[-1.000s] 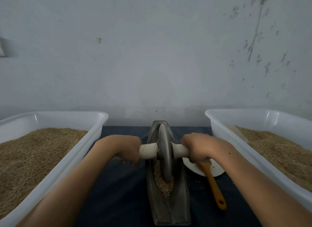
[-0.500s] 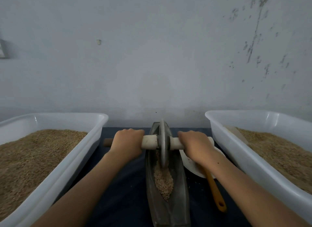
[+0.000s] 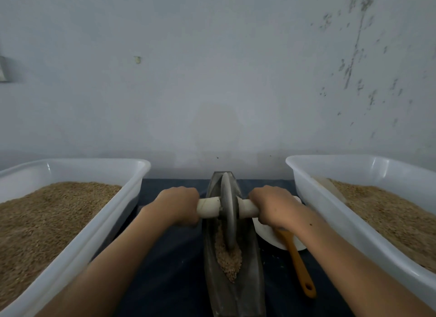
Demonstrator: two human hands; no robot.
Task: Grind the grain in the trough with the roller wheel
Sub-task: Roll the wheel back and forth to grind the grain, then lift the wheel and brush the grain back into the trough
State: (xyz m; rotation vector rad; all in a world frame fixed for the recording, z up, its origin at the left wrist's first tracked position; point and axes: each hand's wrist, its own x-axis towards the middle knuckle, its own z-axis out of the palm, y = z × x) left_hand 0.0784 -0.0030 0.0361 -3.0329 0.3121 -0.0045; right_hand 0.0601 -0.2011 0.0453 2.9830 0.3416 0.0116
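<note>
A long grey boat-shaped trough (image 3: 252,274) lies lengthwise between my arms on the dark cloth. A grey roller wheel (image 3: 228,208) stands upright in it, its rim in a strip of brown grain (image 3: 230,260). A white axle handle (image 3: 208,207) passes through the wheel. My left hand (image 3: 178,204) grips the left end of the handle. My right hand (image 3: 273,206) grips the right end. The grain under the wheel's rim is hidden.
Two white plastic tubs of brown grain flank the trough: one on the left (image 3: 77,239), one on the right (image 3: 349,217). A white dish (image 3: 266,236) with an orange-handled tool (image 3: 299,265) lies right of the trough. A pale wall stands close behind.
The wheel rolled from mid-trough to the far end half a second ago, and has now come back toward me a little, with both hands still on the handle.
</note>
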